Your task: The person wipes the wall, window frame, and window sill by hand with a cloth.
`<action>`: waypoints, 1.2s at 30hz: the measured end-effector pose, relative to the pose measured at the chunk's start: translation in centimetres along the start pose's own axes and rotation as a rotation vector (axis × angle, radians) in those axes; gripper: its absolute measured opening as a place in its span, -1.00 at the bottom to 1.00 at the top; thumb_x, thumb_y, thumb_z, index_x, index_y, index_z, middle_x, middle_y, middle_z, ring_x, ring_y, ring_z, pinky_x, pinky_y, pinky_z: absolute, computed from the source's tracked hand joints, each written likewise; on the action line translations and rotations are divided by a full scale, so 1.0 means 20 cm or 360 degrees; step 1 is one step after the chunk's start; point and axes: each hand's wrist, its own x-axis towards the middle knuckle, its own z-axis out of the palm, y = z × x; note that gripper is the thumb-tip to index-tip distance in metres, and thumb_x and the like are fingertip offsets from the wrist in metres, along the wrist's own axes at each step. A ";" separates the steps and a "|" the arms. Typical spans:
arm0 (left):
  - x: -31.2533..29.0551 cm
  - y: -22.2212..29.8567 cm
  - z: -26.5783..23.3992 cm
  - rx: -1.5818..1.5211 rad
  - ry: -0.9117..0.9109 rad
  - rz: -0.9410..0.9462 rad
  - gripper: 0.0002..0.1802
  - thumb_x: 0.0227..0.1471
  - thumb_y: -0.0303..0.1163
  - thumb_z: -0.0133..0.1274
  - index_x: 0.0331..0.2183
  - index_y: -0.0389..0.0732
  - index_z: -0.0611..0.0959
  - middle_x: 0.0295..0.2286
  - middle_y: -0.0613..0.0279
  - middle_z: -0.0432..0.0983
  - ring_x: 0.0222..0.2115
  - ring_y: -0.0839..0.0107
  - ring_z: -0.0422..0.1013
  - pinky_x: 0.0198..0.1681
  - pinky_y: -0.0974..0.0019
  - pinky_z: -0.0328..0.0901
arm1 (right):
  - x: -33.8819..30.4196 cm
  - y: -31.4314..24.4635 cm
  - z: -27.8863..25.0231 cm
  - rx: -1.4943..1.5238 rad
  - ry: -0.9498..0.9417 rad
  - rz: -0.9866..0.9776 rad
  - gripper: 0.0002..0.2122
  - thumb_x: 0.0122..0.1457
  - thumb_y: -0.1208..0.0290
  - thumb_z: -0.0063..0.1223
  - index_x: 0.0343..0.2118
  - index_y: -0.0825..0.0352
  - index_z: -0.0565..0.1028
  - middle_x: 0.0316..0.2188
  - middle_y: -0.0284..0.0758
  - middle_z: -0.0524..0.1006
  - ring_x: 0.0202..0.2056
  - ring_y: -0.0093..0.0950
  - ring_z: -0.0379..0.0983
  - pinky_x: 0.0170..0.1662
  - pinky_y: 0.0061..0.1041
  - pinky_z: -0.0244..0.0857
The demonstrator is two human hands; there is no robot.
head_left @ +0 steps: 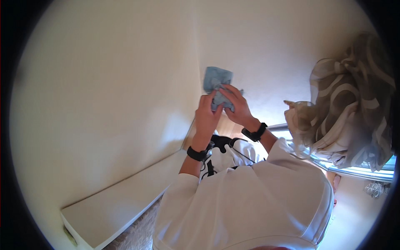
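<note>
Pale wall corner [197, 54] ahead. Both forearms [205, 133] raised, angling inward. Left hand [205, 111] and right hand [239, 107] nearly meet, fingers curled, gripping a blue-grey cloth [217, 76]: crumpled part between them, flatter flap beyond the fingertips.

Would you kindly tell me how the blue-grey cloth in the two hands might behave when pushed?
The blue-grey cloth is probably floppy, as it bunches and creases between the left hand and the right hand. It looks thin, so it is likely light. Having no rounded, rigid shape, it seems unlikely to roll.
</note>
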 end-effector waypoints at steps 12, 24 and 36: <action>0.37 0.48 0.36 -0.0335 -0.0417 0.0541 -0.35 -0.15 -0.53 0.14 0.06 -0.07 0.43 -0.09 0.11 0.34 -0.22 0.17 0.44 -0.22 0.28 0.41 | 0.03 0.14 -0.41 -0.0712 0.1019 0.0035 -0.50 0.07 0.41 0.01 0.11 0.38 0.27 0.15 0.00 0.16 0.15 0.04 0.09 0.18 -0.03 -0.01; 0.48 0.08 0.59 -0.0020 -0.0411 0.0370 -0.36 -0.17 -0.48 0.18 0.03 -0.17 0.41 -0.20 0.11 0.40 -0.30 0.13 0.47 -0.33 0.28 0.45 | 0.02 0.48 -0.19 -0.0691 0.0793 0.0256 -0.45 0.00 0.57 0.01 0.13 0.38 0.23 0.16 0.02 0.12 0.17 0.06 0.05 0.16 0.00 0.03; 0.83 0.35 0.43 -0.0385 -0.0134 0.0834 -0.42 -0.28 -0.61 0.15 -0.08 -0.16 0.56 -0.33 0.10 0.38 -0.41 0.18 0.46 -0.38 0.28 0.39 | 0.46 0.32 -0.31 -0.0911 0.1312 0.0056 -0.49 0.01 0.49 0.06 0.09 0.40 0.30 0.14 0.00 0.18 0.18 0.09 0.05 0.18 -0.03 0.02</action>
